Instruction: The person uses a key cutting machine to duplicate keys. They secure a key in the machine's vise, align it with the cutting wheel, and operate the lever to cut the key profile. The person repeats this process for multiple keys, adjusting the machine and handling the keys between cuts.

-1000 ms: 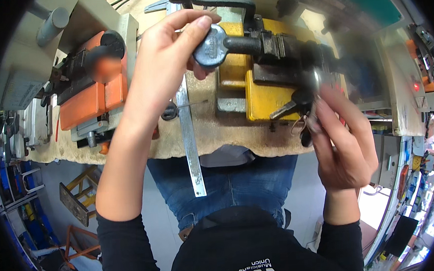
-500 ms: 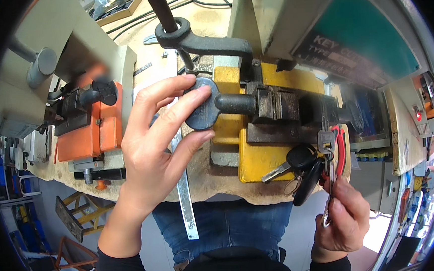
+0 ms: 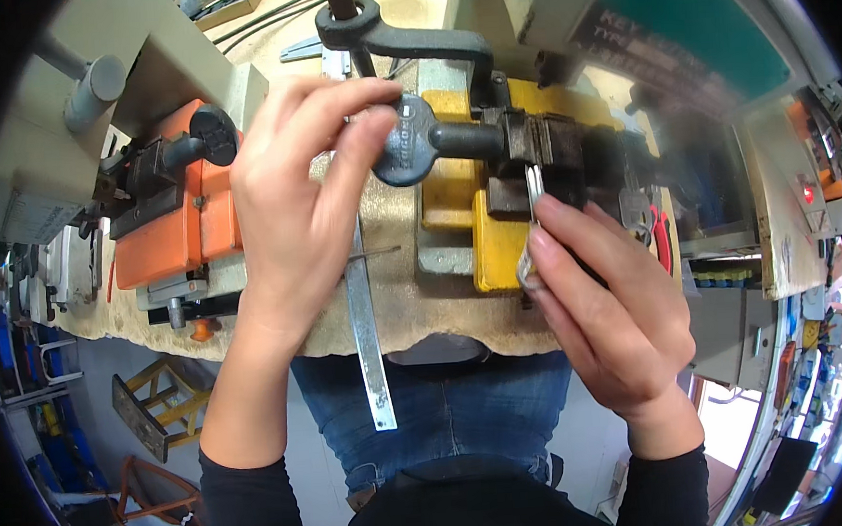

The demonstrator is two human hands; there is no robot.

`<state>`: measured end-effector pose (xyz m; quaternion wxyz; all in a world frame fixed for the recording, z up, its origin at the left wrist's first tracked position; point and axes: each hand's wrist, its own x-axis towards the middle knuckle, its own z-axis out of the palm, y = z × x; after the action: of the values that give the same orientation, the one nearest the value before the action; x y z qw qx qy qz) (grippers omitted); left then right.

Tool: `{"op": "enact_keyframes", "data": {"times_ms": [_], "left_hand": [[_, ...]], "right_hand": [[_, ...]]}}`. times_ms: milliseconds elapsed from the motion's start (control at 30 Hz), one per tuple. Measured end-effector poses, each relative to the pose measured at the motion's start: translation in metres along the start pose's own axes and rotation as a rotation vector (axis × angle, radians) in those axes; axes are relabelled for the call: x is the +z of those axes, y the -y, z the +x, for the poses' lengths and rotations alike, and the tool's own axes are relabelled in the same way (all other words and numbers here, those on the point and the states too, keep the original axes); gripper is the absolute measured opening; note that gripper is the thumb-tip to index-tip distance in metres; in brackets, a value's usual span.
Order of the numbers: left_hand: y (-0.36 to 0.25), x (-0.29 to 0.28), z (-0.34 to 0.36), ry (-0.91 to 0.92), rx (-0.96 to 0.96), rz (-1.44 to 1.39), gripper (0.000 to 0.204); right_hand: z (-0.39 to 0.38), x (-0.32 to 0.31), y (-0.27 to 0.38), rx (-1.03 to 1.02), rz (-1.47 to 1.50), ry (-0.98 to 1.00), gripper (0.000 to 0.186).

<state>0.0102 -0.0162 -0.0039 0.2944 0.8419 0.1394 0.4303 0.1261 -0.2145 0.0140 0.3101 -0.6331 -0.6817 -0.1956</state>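
Observation:
A black round-ended clamp knob [image 3: 407, 153] sticks out leftward from the dark metal vise [image 3: 534, 140] of a yellow-based key cutting machine [image 3: 494, 258]. My left hand [image 3: 292, 199] has its thumb and fingertips closed on the knob's left rim. In my right hand [image 3: 612, 309] a silver key [image 3: 535, 190] is pinched, its blade pointing away from me at the near side of the vise jaws. Whether the tip sits between the jaws I cannot tell. My right fingers cover much of the key and whatever hangs from it.
A second machine with an orange base [image 3: 164, 240] stands at the left. A steel ruler [image 3: 371, 362] overhangs the bench's near edge. A lever arm [image 3: 417, 39] crosses above the vise. Red-handled pliers [image 3: 662, 239] lie beyond my right hand.
My right hand has moved up and left with the key, from beside the pliers to the vise. My left hand stays at the knob, which has turned slightly.

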Motion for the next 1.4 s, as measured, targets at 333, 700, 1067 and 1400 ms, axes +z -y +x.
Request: {"op": "enact_keyframes", "data": {"times_ms": [333,700,1067,1400], "left_hand": [[0.0,-0.004,0.015,0.258,-0.45,-0.416,0.021],[0.013,0.002,0.002,0.193,-0.279,-0.377,0.027],[0.015,0.006,0.002,0.14,0.122,-0.072,0.031],[0.012,0.004,0.01,0.271,-0.393,-0.49,0.034]], "right_hand": [[-0.004,0.003,0.011,0.154,0.024,-0.046,0.035],[0.002,-0.001,0.006,0.083,-0.081,-0.076,0.032],[0.003,-0.006,-0.001,-0.021,-0.169,-0.07,0.029],[0.007,-0.008,0.011,-0.013,-0.13,-0.069,0.027]]}}
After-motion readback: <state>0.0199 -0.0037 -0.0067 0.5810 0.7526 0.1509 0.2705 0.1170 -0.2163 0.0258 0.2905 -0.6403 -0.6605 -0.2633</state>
